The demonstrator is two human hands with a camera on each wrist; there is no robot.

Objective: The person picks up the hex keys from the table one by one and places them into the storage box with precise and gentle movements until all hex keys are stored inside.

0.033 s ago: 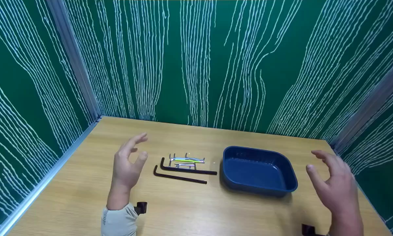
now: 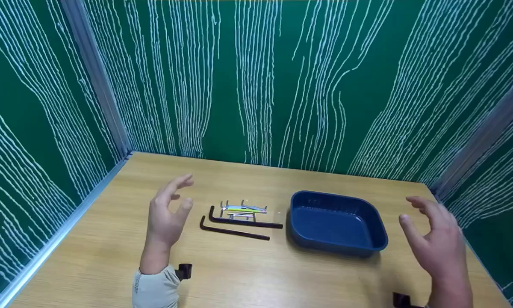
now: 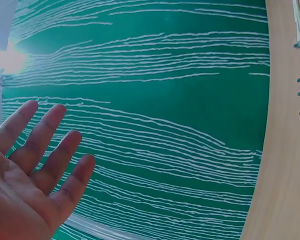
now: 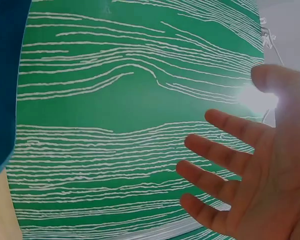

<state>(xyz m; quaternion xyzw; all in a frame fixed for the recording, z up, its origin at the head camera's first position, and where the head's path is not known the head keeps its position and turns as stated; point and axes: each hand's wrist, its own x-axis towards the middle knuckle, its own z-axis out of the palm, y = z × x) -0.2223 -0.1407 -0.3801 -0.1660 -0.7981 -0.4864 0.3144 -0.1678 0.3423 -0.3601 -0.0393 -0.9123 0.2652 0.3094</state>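
Note:
My left hand (image 2: 166, 216) is held above the table, left of a group of hex keys, its fingers loosely bent and nothing in them. Two black hex keys (image 2: 235, 232) lie side by side, long arms pointing right. Just behind them is a small cluster of silver hex keys (image 2: 247, 209) with a yellow-green streak among them; exactly how they overlap is hard to tell. A dark blue tray (image 2: 337, 248) stands to their right, its inside bare. Beyond its right side hovers my right hand (image 2: 444, 241), holding nothing. Spread fingers (image 4: 215, 152) show in the right wrist view.
The wooden table (image 2: 239, 273) is bounded by green panels (image 2: 222, 85) with wavy white lines at the back and both sides. Metal posts (image 2: 98, 77) stand at the corners. Dark wrist mounts (image 2: 184, 270) sit at both wrists.

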